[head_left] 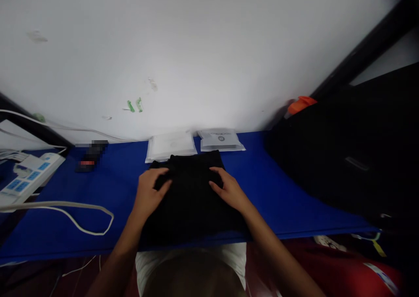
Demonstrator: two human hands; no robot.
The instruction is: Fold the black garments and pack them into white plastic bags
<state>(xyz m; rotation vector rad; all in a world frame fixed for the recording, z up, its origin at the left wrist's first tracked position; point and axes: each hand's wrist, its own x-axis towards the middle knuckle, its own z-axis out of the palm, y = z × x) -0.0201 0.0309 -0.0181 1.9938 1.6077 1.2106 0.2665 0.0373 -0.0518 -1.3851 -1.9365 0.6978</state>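
A black cloth (pixel 194 201), perhaps a garment, lies folded on the blue tabletop in front of me, its front part reaching the near edge. The dark fabric hides its folds. My left hand (pixel 152 191) rests on its left side, thumb and forefinger spread apart. On the right side lies my right hand (pixel 228 190), with thumb and forefinger also apart on the fabric. Neither hand visibly pinches the cloth. Just behind it are a white plastic packet (pixel 170 146) and a second packet with dark print (pixel 221 140).
A large black bag (pixel 327 157) takes up the right side, with an orange item (pixel 301 105) behind it. At left are a white power strip (pixel 31 179), a looped cable (pixel 94 233) and a dark, partly blurred object (pixel 91 156). A white wall (pixel 209 61) borders the back.
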